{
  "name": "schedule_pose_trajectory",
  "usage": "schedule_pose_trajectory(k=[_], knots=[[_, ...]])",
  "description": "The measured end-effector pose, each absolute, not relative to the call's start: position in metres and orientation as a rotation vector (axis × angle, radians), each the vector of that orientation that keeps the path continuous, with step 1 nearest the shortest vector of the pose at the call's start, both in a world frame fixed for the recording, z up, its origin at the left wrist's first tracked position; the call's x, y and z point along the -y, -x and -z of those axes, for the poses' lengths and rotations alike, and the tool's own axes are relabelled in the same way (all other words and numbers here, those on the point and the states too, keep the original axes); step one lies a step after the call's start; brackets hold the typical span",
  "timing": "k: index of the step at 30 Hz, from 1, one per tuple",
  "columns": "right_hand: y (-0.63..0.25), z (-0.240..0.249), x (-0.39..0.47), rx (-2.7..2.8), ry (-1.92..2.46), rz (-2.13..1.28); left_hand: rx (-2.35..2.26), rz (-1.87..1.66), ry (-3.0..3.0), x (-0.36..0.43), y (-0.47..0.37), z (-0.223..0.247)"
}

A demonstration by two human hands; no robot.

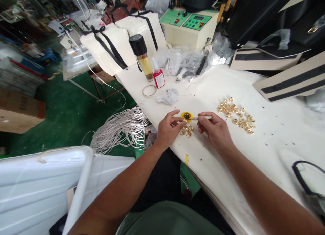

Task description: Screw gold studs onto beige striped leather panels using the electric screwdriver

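Observation:
My right hand is closed round a slim tool with a pale handle, its thin dark tip pointing left toward my left fingertips. My left hand pinches a small gold metal piece, partly hidden by the fingers. Just behind the tips sits a small yellow dish with dark brown contents. Below it, between my hands, lies a little group of gold metal loops. A larger scatter of similar gold pieces lies to the right of my right hand.
On the white table stand a red bottle and a black-capped jar, near crumpled white material and a ring. A control box is at the back. Coiled white cord lies on the floor left.

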State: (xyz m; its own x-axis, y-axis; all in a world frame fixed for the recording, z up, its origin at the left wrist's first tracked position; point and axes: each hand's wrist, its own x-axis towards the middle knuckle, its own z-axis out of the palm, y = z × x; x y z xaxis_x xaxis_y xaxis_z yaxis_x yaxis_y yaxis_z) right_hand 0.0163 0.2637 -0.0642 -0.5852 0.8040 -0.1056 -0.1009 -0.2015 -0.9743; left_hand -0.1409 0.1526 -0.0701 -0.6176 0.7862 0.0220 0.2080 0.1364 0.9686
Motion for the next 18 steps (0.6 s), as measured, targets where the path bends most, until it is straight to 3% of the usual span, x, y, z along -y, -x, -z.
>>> schedule_pose_trajectory(k=[18], knots=[[-0.0157, 0.064, -0.2634, 1.432, 0.854, -1.846, -1.911, -1.504, -0.949, -0.1517, 0.1425, 0.0733]])
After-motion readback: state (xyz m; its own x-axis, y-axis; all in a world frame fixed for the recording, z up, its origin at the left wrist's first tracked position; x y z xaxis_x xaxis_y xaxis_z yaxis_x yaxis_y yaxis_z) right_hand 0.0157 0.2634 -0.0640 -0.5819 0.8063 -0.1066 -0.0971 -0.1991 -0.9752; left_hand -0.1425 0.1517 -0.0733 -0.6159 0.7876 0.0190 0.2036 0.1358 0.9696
